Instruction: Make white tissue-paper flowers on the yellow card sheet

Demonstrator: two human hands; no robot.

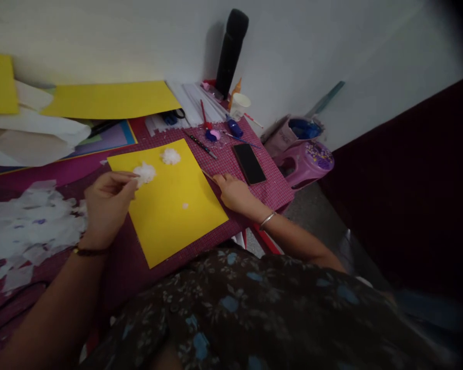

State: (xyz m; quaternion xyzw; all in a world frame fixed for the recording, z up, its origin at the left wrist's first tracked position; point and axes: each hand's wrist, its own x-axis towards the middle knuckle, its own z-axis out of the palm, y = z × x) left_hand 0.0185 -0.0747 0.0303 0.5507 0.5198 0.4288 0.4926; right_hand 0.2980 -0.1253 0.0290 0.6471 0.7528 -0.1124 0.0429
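Pinched narrow, the left hand brings thumb and forefinger together at the near left edge of the left white tuft, touching it or just beside it; whether a scrap is caught between the fingertips I cannot tell. The right hand lies low by the right edge of the yellow sheet, its fingers close together and seemingly holding a thin stick. The sheet lies on the table, with the right white tuft towards its far edge and a small pale spot nearer.

If the left tuft clings to the pinching fingers, it could tear or lift out of place. No weight shows on the sheet, so a tug might skew it. The left wrist sits just beside the tissue pile; a careless sweep could scatter those light pieces. The stick's tip, being so near, might scuff the sheet's right edge.
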